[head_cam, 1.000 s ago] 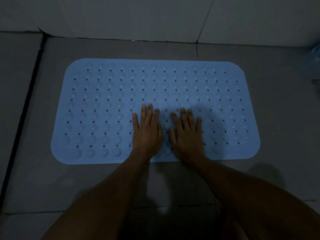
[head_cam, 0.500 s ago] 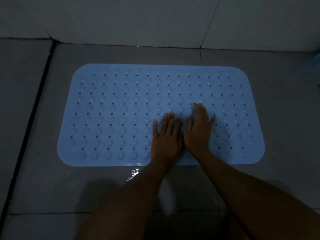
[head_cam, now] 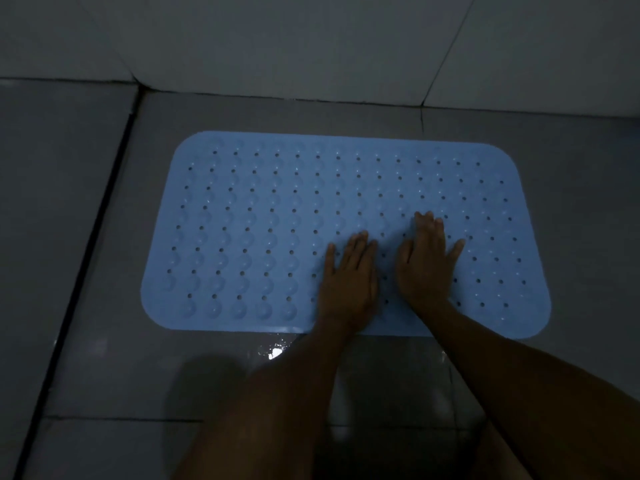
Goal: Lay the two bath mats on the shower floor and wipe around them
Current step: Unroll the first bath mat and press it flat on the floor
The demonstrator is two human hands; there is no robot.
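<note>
Bare shower floor [head_cam: 86,271] lies open left of the blue bath mat [head_cam: 259,220]; the wall [head_cam: 277,46] blocks passage behind the mat.

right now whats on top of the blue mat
Both palms lie flat on the blue mat: left hand, right hand. Nothing else sits on it. The mat's surface beneath them is covered.

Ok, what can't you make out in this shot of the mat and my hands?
- Second bath mat: out of the head view; only one blue mat shows.
- Mat surface under the left hand and right hand: covered by the flat palms.
- Near edge of the floor: hidden by both forearms and dim light.
- Any wiping cloth: none in frame.
</note>
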